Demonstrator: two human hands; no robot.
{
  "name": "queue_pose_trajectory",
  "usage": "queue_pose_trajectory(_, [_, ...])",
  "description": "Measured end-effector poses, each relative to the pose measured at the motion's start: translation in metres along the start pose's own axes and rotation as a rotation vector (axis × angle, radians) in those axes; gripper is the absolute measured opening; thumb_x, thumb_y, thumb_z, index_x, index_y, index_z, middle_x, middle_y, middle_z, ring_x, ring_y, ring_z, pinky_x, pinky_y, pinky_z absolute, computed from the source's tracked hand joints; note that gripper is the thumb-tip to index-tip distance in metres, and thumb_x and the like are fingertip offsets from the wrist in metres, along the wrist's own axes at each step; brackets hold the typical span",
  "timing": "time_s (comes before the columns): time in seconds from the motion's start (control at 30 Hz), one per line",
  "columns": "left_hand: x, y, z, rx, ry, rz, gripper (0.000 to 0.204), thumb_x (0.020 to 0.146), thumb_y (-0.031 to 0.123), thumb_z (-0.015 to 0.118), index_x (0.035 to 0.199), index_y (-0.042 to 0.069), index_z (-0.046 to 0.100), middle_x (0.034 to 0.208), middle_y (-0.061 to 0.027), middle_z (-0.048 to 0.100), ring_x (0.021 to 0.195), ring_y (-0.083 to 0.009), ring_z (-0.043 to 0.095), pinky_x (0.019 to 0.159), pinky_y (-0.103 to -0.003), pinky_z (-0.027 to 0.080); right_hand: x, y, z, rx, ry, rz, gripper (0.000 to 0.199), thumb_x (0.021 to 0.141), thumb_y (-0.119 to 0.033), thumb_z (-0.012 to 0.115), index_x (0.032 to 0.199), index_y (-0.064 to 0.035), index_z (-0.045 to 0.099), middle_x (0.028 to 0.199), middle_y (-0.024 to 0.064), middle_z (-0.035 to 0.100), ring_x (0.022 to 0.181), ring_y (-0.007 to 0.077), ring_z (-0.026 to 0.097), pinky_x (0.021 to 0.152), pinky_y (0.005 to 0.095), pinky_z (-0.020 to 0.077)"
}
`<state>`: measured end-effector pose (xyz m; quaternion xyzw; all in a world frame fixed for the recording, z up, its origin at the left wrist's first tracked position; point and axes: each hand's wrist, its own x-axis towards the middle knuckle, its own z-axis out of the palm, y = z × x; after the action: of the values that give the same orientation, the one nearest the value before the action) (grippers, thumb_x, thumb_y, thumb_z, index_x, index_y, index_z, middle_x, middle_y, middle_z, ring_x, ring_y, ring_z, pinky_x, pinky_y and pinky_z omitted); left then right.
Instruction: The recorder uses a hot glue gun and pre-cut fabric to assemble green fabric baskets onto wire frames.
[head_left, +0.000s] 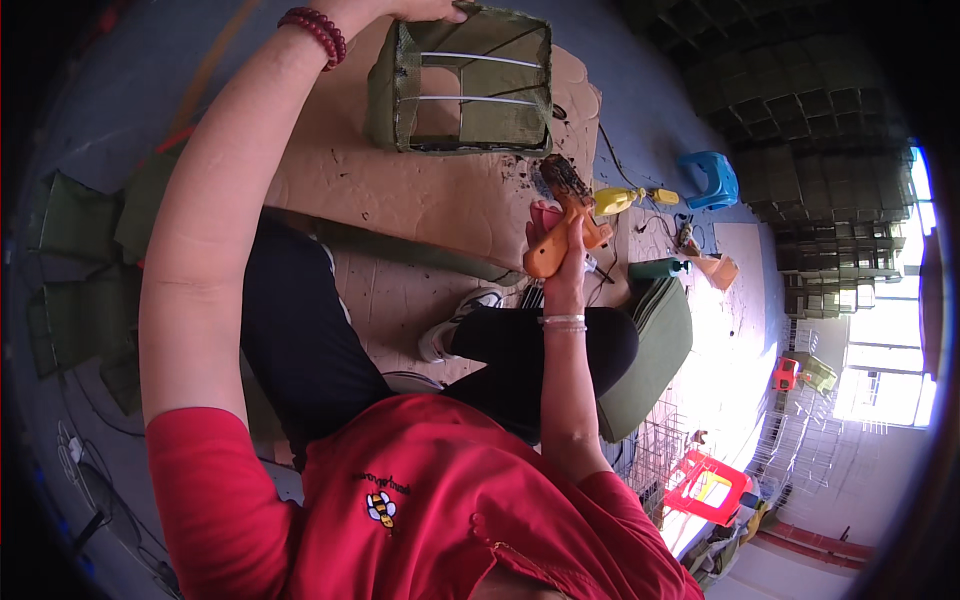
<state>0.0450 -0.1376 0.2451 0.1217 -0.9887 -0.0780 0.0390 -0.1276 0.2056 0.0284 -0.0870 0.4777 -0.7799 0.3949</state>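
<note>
My left hand (428,9), partly cut off by the upper edge of the view, grips the top rim of a dark green fabric box (380,105). The box is tilted on its side, its opening facing me, with white rods across it. My right hand (572,262) is closed around an orange glue gun (546,256) with a dark, crusted front end. That front end points up toward the box's lower right corner, just apart from it. Both stand over a cardboard-covered work surface (330,190) with dark crumbs on it.
A yellow tool or bottle (615,200), a blue plastic stool (708,180) and a green bottle (658,268) lie to the right. Stacked green boxes (820,150) line the far right. Below them are wire racks (655,440) and a red basket (708,487). Green boxes (80,230) stand left.
</note>
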Motion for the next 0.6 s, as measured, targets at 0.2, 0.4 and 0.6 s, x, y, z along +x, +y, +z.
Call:
queue_pose_trajectory(0.2, [0.011, -0.051, 0.01, -0.178, -0.087, -0.106, 0.034, 0.091, 0.031, 0.063, 0.097, -0.003, 0.065, 0.085, -0.0137, 0.058, 0.081, -0.0207, 0.059, 0.072, -0.038, 0.047, 0.045, 0.013, -0.025, -0.154, -0.058, 0.084, 0.056, 0.099, -0.051, 0.046, 0.134, -0.0073, 0.047, 0.113, 0.0153, 0.065, 0.104, 0.0293, 0.066, 0.086, 0.0406, 0.0547])
queue_pose_trajectory(0.4, [0.026, -0.034, 0.008, -0.629, -0.225, -0.067, 0.041, 0.091, 0.038, 0.068, 0.091, -0.003, 0.07, 0.071, 0.0041, 0.057, 0.068, -0.0078, 0.048, 0.065, -0.03, 0.042, 0.024, -0.016, -0.045, -1.43, 0.179, -0.017, 0.056, 0.096, -0.053, 0.051, 0.107, -0.0002, 0.066, 0.098, 0.0199, 0.067, 0.081, 0.0303, 0.067, 0.071, 0.0372, 0.0512])
queue_pose_trajectory(0.6, [0.017, -0.036, 0.02, -0.659, 0.139, 0.033, 0.039, 0.09, 0.036, 0.069, 0.098, -0.002, 0.069, 0.087, -0.005, 0.071, 0.073, -0.0143, 0.062, 0.07, -0.03, 0.052, -0.045, -0.051, 0.065, -1.353, 0.049, -1.041, 0.015, 0.085, 0.002, 0.065, 0.1, 0.0027, 0.067, 0.096, 0.018, 0.067, 0.081, 0.0311, 0.066, 0.069, 0.0382, 0.0525])
